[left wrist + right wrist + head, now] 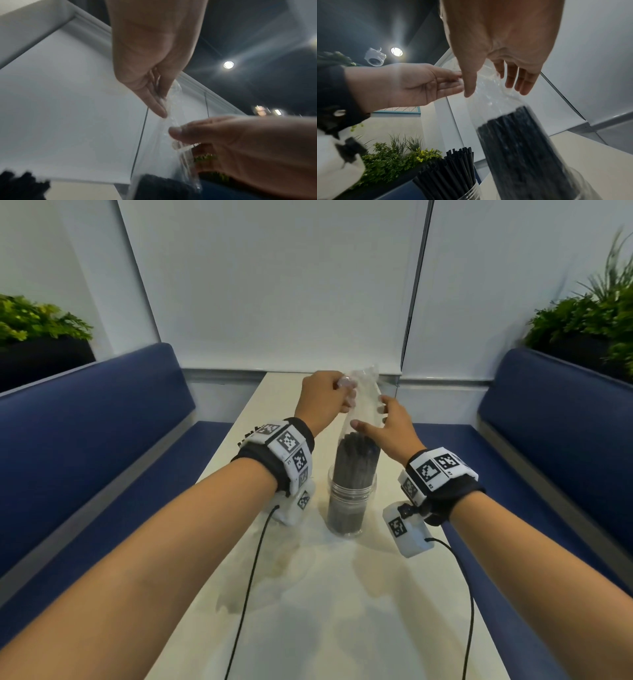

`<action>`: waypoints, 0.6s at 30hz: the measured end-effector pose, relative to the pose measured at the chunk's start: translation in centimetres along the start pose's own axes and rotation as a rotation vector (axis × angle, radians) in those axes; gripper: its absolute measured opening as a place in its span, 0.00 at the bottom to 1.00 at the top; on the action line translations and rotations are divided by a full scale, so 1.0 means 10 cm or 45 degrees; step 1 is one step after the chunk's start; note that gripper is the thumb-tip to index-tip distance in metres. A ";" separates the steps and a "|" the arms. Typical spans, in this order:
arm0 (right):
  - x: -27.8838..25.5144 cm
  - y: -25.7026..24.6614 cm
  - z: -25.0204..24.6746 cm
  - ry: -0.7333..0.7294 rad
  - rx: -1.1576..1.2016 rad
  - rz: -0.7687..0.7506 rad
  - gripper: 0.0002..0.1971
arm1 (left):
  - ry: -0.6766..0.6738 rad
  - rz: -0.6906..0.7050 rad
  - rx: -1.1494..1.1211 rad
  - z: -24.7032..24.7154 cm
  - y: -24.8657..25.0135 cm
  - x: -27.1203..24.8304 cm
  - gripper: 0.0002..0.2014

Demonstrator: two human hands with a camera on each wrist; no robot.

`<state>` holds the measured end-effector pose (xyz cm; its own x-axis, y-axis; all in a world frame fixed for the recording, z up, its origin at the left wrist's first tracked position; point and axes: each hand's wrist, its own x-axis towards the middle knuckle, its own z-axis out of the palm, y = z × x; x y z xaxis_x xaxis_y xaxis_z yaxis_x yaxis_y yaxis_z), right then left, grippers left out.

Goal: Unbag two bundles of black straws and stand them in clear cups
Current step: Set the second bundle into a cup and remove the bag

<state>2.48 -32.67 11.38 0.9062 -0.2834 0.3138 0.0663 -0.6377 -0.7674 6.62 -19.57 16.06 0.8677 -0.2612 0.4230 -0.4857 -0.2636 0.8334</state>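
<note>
A clear cup (352,501) stands mid-table with a bundle of black straws (356,463) upright in it, still sleeved in a clear plastic bag (366,385) that rises above the straws. My left hand (346,393) pinches the top of the bag between thumb and fingers. My right hand (371,419) is open, its thumb and straight fingers lying loosely against the bag just above the straw tips. In the right wrist view a second clear cup (471,192) holds bare black straws (453,166); in the head view my left wrist hides it almost entirely.
The narrow cream table (308,611) runs between two blue benches (102,440) and ends at a white wall. Planters with green plants (589,320) sit behind both benches. Cables trail from the wrist cameras over the table's near part.
</note>
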 end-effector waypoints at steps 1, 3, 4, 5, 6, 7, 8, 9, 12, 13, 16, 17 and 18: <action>0.00 0.00 0.01 -0.008 -0.002 0.011 0.42 | 0.036 0.016 -0.059 0.00 0.01 0.00 0.10; 0.00 0.00 0.02 -0.025 -0.019 0.024 0.43 | 0.081 0.010 -0.142 0.00 0.02 0.01 0.10; 0.01 0.00 0.03 -0.038 -0.049 0.029 0.43 | 0.089 0.002 -0.179 0.00 0.02 0.02 0.09; 0.02 -0.01 0.03 -0.057 -0.088 0.039 0.42 | 0.094 0.000 -0.216 0.00 0.02 0.02 0.09; 0.02 -0.01 0.03 -0.078 -0.135 0.054 0.40 | 0.098 0.009 -0.248 -0.01 0.03 0.02 0.08; 0.03 -0.02 0.02 -0.094 -0.180 0.065 0.36 | 0.101 0.018 -0.253 -0.01 0.03 0.01 0.08; 0.05 -0.02 0.01 -0.093 -0.207 0.059 0.30 | 0.108 0.028 -0.236 -0.01 0.01 0.00 0.08; 0.06 -0.04 -0.01 -0.070 -0.200 0.040 0.22 | 0.122 0.033 -0.203 -0.02 0.01 -0.01 0.08; 0.06 -0.13 -0.06 0.149 -0.005 -0.032 0.06 | 0.155 -0.034 -0.158 -0.04 -0.08 0.01 0.10; 0.06 -0.15 -0.07 0.229 0.030 -0.060 0.05 | 0.130 -0.085 -0.143 -0.06 -0.10 0.00 0.12; 0.06 -0.17 -0.04 0.137 -0.064 -0.113 0.06 | -0.036 -0.249 0.005 -0.09 -0.20 -0.02 0.24; 0.06 -0.17 -0.03 0.098 -0.077 -0.113 0.06 | -0.093 -0.274 0.062 -0.10 -0.22 -0.04 0.25; 0.06 -0.17 -0.03 0.117 -0.045 -0.111 0.06 | -0.143 -0.269 0.097 -0.10 -0.24 -0.07 0.21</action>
<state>2.77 -31.95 13.05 0.8556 -0.2892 0.4293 0.1267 -0.6871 -0.7155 7.28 -17.88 14.15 0.9355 -0.2933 0.1969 -0.3053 -0.3911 0.8682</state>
